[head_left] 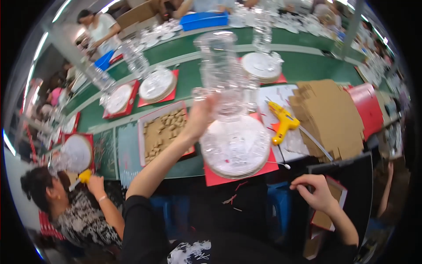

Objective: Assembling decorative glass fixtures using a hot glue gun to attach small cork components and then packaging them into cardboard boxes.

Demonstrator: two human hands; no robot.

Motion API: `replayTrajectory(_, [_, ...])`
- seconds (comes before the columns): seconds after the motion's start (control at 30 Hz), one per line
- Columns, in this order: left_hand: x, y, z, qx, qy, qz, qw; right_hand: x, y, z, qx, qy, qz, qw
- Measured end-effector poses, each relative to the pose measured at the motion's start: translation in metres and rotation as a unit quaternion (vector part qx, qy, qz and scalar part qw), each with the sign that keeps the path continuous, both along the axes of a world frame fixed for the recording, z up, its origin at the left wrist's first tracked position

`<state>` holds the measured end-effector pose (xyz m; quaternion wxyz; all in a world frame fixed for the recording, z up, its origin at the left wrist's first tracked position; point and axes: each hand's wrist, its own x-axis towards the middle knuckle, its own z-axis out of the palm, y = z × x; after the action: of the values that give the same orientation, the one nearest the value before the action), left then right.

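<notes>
Green bench [307, 70] rows curve across a crowded workroom under strip lights. Nearest, the right hand [314, 192] hangs off the bench's edge, fingers loosely curled, nothing visible in them. Ahead, the left hand [203, 113] grasps the side of a clear plastic tower [222, 72], upright above a round white disc stack [237, 147] on a red board [214, 177]; whether the tower rests there or hangs just clear, I cannot tell. Tall and gripped low from one side, it could tip if pushed off-centre; squeezing might dent the thin plastic. A yellow glue gun [283, 122] lies right of it, where a careless elbow might knock it. Farther back stand similar clear towers [262, 35].
</notes>
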<state>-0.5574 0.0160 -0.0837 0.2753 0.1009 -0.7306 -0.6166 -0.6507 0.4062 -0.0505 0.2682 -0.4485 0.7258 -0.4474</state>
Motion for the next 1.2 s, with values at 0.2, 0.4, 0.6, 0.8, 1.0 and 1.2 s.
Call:
replayTrajectory(0.2, [-0.021,0.036,0.017,-0.004,0.056,-0.032,0.998,0.009,0.01,-0.002,0.05,-0.049,-0.049,0.996])
replayTrajectory(0.4, [-0.029,0.018,-0.006,-0.102,0.049,0.014,0.993,0.0,0.005,-0.014,0.039,-0.049,-0.013,0.998])
replayTrajectory(0.6, [-0.032,0.009,-0.013,-0.06,0.073,-0.011,0.995,-0.007,-0.002,-0.014,0.053,-0.048,0.009,0.997])
replayTrajectory(0.8, [-0.041,0.002,0.006,-0.125,0.06,0.003,0.99,-0.009,-0.023,-0.021,0.021,0.019,0.038,0.999])
replayTrajectory(1.0, [-0.047,-0.01,-0.002,-0.114,0.086,0.002,0.99,-0.02,-0.089,-0.047,-0.009,0.255,0.109,0.961])
replayTrajectory(1.2, [-0.052,-0.037,0.003,-0.13,0.08,0.0,0.988,-0.039,-0.132,-0.08,0.04,0.318,0.113,0.941])
